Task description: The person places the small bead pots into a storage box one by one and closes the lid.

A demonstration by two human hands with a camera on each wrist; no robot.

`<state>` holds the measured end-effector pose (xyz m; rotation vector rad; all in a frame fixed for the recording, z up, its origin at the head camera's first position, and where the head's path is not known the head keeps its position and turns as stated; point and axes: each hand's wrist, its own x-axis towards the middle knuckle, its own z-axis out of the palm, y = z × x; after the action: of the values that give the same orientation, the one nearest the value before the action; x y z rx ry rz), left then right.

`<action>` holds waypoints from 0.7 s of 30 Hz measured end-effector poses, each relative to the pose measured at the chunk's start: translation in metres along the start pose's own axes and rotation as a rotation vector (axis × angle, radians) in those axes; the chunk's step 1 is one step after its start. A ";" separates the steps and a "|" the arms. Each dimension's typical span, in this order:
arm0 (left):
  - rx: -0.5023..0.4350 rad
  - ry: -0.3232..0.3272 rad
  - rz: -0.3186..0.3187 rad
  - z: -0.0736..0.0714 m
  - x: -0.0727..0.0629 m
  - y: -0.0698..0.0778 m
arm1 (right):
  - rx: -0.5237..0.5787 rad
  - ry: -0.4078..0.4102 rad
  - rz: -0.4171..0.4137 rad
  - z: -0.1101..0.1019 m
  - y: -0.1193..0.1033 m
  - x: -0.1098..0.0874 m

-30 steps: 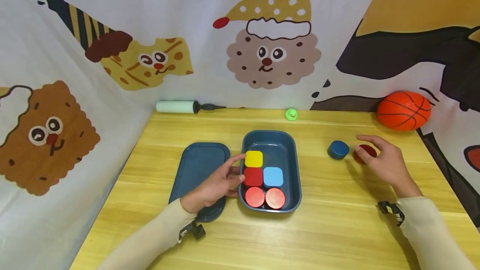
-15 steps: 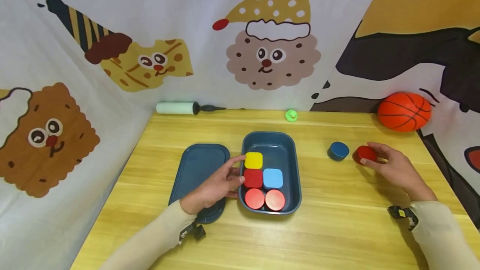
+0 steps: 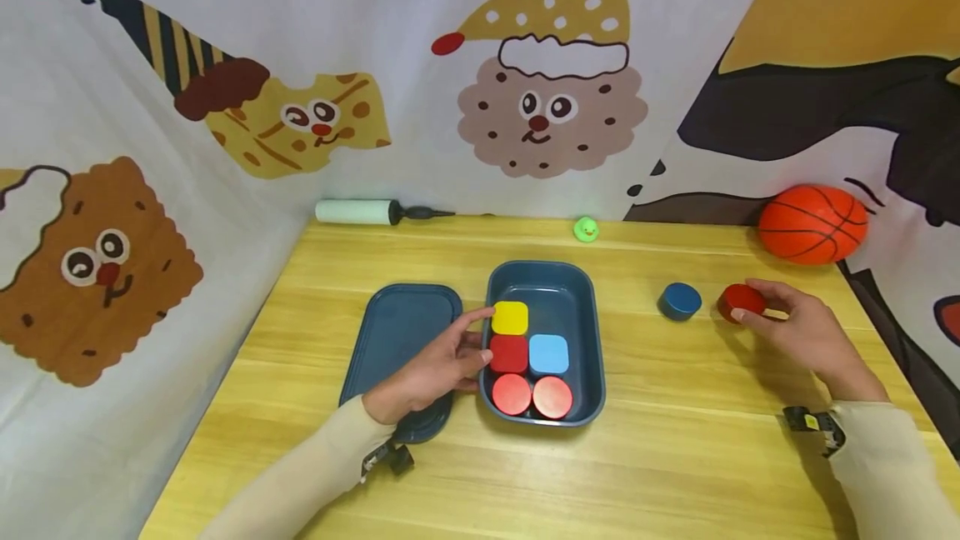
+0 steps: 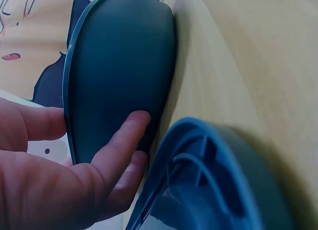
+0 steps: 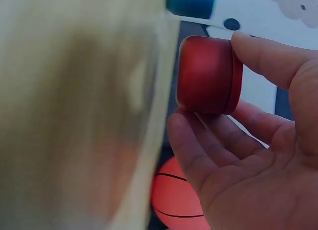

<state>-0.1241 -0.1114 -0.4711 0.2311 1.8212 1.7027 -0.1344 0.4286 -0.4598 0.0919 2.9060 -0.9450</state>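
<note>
Right hand (image 3: pixel 813 340) grips one red cylindrical container (image 3: pixel 738 302). Left hand (image 3: pixel 431 369), fingers spread, touches one dark-blue rounded-rectangular tray (image 3: pixel 573 298) holding five coloured containers (image 3: pixel 509 354).

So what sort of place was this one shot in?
Probably an indoor play corner or a set staged for recording; I can't say which. A wood-grain table stands against a cloth printed with cartoon faces, with an orange ball and a green toy duck near its back edge.

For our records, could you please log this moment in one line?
Right hand: holds red cylinder; left hand: touches tray; blue cylinder: on table
</note>
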 end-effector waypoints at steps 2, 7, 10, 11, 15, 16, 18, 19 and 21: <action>-0.003 -0.008 0.005 0.000 0.001 0.000 | 0.014 0.014 0.023 -0.005 -0.003 -0.001; -0.002 -0.010 -0.002 0.000 0.002 0.001 | 0.058 0.050 0.032 -0.010 -0.018 -0.001; 0.005 -0.009 0.000 0.000 0.001 0.001 | 0.078 0.079 -0.002 -0.009 -0.031 -0.002; 0.005 -0.010 0.001 0.000 0.001 0.001 | 0.088 0.086 -0.017 -0.008 -0.036 -0.003; 0.009 -0.015 0.003 0.001 0.001 0.000 | 0.124 0.109 -0.080 -0.003 -0.052 -0.001; 0.012 -0.014 0.003 0.001 0.002 0.000 | 0.138 0.114 -0.096 -0.002 -0.056 0.000; 0.018 -0.010 0.009 0.001 0.002 -0.001 | 0.162 0.119 -0.122 0.001 -0.063 0.004; 0.023 -0.006 0.012 0.000 0.002 -0.001 | 0.176 0.119 -0.136 0.002 -0.067 0.007; 0.027 0.001 0.014 0.001 0.003 0.000 | 0.194 0.114 -0.149 0.006 -0.076 0.010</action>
<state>-0.1259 -0.1095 -0.4717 0.2547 1.8487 1.6892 -0.1505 0.3644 -0.4213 -0.0619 2.9493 -1.2854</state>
